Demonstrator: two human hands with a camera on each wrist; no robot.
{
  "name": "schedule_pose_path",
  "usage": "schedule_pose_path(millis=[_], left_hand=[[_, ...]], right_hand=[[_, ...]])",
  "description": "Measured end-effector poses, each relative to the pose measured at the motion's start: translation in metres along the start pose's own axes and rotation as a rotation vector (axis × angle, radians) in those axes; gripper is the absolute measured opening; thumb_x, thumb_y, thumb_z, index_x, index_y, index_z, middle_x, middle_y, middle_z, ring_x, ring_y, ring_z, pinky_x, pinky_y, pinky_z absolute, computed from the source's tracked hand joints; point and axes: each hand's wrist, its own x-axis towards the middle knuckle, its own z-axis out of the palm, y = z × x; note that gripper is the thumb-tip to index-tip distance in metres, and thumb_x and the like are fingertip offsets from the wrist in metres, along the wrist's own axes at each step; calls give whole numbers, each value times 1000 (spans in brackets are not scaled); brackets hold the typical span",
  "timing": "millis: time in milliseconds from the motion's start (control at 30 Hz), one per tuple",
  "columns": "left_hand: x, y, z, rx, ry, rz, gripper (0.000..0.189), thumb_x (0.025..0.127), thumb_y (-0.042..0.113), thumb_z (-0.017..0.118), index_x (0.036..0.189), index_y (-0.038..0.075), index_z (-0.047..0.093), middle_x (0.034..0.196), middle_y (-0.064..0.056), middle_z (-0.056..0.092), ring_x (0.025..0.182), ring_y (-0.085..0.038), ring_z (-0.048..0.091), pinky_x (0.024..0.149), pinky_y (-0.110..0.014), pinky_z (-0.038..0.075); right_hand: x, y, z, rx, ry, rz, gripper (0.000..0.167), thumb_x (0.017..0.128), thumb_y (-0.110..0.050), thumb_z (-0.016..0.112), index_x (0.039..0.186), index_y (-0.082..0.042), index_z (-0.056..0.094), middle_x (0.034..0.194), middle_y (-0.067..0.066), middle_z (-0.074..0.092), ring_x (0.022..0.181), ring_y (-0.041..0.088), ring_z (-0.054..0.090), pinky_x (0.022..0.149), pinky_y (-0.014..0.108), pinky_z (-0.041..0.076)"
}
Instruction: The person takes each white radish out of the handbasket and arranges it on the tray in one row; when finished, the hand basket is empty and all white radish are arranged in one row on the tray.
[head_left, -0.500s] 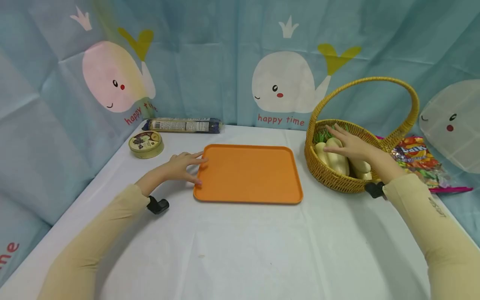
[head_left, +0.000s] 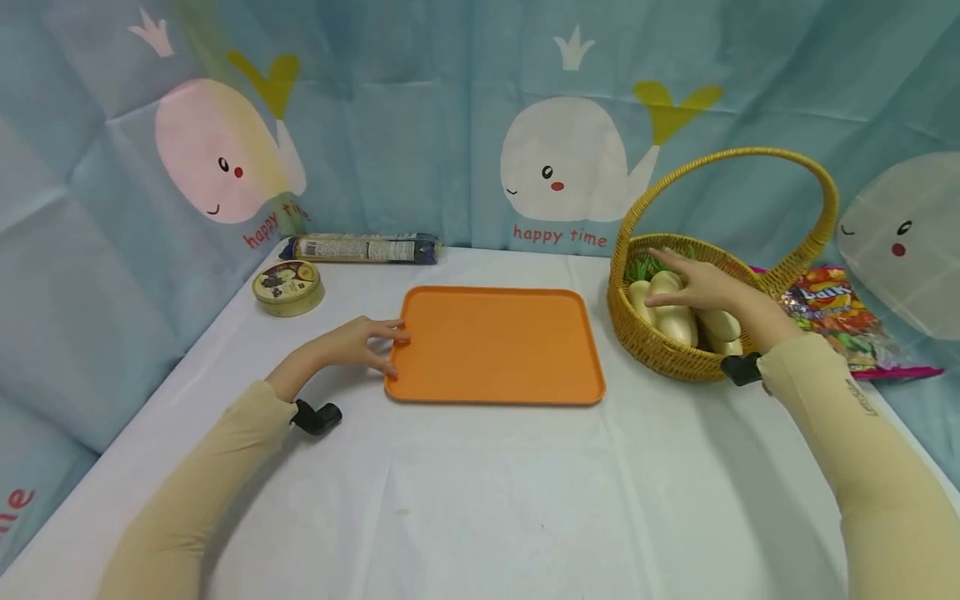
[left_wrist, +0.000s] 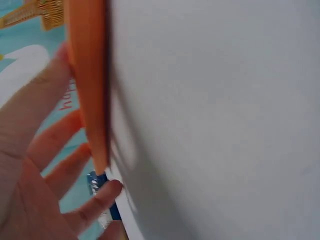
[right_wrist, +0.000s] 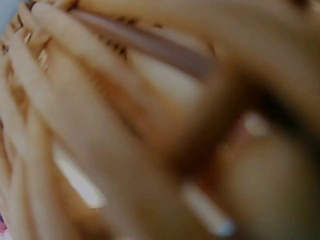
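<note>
My left hand (head_left: pixel 348 343) is at the left edge of an orange tray (head_left: pixel 495 346), its spread fingers reaching over the rim. In the left wrist view the thumb (left_wrist: pixel 37 102) lies along the tray's edge (left_wrist: pixel 87 75) and the fingers are loosely extended. On the right, my right hand (head_left: pixel 708 287) hovers over a wicker basket (head_left: pixel 660 357), fingers outstretched above pale, smooth, elongated vegetables (head_left: pixel 677 325). Green leafy tops (head_left: pixel 641 267) show behind them. The right wrist view is filled with blurred wicker weave (right_wrist: pixel 100 115), and the fingertips are hidden there.
A round tin (head_left: pixel 288 287) stands at the back left, before a long blue-ended packet (head_left: pixel 363 248). A colourful snack bag (head_left: pixel 832 308) lies right of the basket. The basket's tall handle (head_left: pixel 828 217) arches above. A whale-print curtain (head_left: pixel 390 150) backs the white table (head_left: pixel 510 500).
The left hand's fingers have come lower and slightly nearer along the tray's left rim. Over the basket the right hand stays nearly in place, its fingers a little closer together. The head view has shifted slightly.
</note>
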Motion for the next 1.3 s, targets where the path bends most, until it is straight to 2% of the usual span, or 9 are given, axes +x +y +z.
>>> schedule_pose_path(millis=[100,233,300,400,500,733,867,1100,1300], left_hand=[[-1,-1,0,-66,14,21,67,69,33,75,125,4,53,138,-19,32,125,-37,25,99,-54,17],[-4,-3,2,-114,30,34,65,70,29,75,125,1,52,138,-21,31,126,-38,22,98,-54,19],[-5,-5,3,-131,35,40,65,71,27,75,125,0,52,138,-21,30,126,-38,21,98,-54,19],[-5,-7,5,-145,55,68,62,72,23,75,124,-2,52,138,-22,30,127,-38,21,99,-54,18],[-5,-9,6,-158,79,92,59,72,20,75,122,-4,53,137,-23,30,127,-38,21,99,-55,16],[-6,-9,8,-172,86,106,57,73,17,74,121,-6,53,137,-25,29,126,-39,22,98,-55,17],[-6,-7,10,-183,68,92,57,74,18,74,122,-5,53,138,-24,27,127,-39,20,98,-56,15],[-6,-4,11,-182,56,57,57,75,20,73,123,-3,52,141,-21,25,125,-39,20,98,-57,12],[-6,-3,10,-181,55,59,57,75,19,73,123,-3,52,141,-22,24,126,-40,18,98,-58,10]], right_hand=[[4,-4,-2,-4,-6,0,89,79,-43,65,144,-6,16,144,26,8,122,52,14,93,64,16],[7,-6,-5,-23,-42,10,86,78,-41,66,141,-3,22,142,28,11,121,53,15,93,62,18],[9,-7,-8,-17,-86,24,85,79,-40,66,141,-3,23,142,28,12,119,51,24,91,58,26],[12,-10,-14,37,-168,60,84,79,-37,67,141,-3,22,142,28,9,98,40,50,78,48,43],[14,-13,-21,113,-237,90,87,79,-33,69,142,-2,18,142,29,4,79,29,55,62,38,49],[19,-14,-26,184,-295,123,86,81,-29,67,142,0,15,140,33,3,110,44,41,71,40,50],[20,-11,-22,173,-303,155,81,84,-32,63,142,1,16,140,34,1,109,45,41,69,39,50],[17,-11,-16,137,-287,166,82,83,-32,65,140,3,18,141,32,-5,116,49,27,63,38,49],[13,-10,-11,135,-248,176,74,81,-31,67,136,4,32,142,29,-5,102,40,45,61,35,49]])
